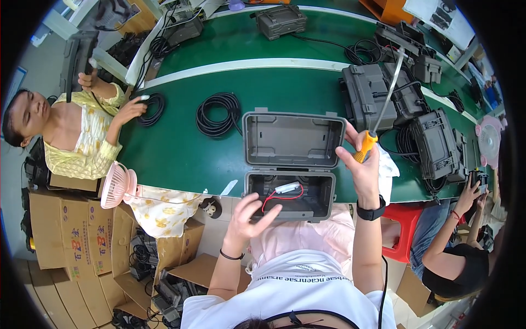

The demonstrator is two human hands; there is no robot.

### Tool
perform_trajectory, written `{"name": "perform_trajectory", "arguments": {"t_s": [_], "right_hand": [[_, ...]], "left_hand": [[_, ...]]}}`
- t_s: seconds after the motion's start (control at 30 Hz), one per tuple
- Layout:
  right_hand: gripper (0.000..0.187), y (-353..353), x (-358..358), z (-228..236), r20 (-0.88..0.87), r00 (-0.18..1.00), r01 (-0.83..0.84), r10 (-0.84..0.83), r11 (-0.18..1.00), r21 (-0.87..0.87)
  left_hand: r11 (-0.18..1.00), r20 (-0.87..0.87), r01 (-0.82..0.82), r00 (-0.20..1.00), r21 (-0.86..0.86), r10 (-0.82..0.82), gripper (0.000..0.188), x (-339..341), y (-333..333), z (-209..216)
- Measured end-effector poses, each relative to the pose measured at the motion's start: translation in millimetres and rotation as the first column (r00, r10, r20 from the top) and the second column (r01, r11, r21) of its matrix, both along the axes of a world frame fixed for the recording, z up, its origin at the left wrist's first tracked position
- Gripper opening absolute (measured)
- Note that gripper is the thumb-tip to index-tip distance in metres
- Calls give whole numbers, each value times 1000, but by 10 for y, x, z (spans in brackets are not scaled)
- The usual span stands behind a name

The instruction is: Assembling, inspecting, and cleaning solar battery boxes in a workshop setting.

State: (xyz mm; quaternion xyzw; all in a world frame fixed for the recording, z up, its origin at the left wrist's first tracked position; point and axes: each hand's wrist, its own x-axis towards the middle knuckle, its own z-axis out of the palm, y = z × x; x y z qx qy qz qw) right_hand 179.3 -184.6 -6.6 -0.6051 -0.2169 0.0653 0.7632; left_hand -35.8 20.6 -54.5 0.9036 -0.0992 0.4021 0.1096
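Observation:
An open grey plastic case lies at the near edge of the green table, lid flipped back. Inside its base sit red wires and a small white part. My left hand hovers with fingers spread at the front left corner of the case base, holding nothing. My right hand is shut on a screwdriver with an orange handle. The long metal shaft points up and away, and the hand is beside the lid's right edge.
Coiled black cables lie left of the case. More grey cases crowd the right and far side. A person in yellow sits at the left, another person at the right. Cardboard boxes and a pink fan stand at lower left.

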Motion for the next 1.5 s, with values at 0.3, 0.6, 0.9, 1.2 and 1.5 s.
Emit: {"name": "perform_trajectory", "arguments": {"t_s": [0.3, 0.6, 0.9, 1.2, 1.5], "right_hand": [[38, -189, -390, 73, -142, 979, 140, -149, 988, -70], [35, -84, -339, -98, -70, 981, 172, -179, 980, -97], [33, 65, -160, -6, -49, 980, 181, -195, 963, -201], [34, 90, -104, 10, -55, 984, 154, -168, 966, -206], [34, 222, 97, -17, -53, 981, 174, -185, 971, -164]], "left_hand": [[646, 51, -29, 993, -763, 104, 93, 389, -134, -112], [544, -108, -195, 976, -816, 188, 77, 754, -124, 201], [484, -93, -118, 993, -867, 76, 37, 773, 21, 351], [896, 16, -192, 976, -400, 216, 26, 956, 174, 603], [505, 92, 173, 979, -845, -181, 9, 1033, 306, 327]]}}
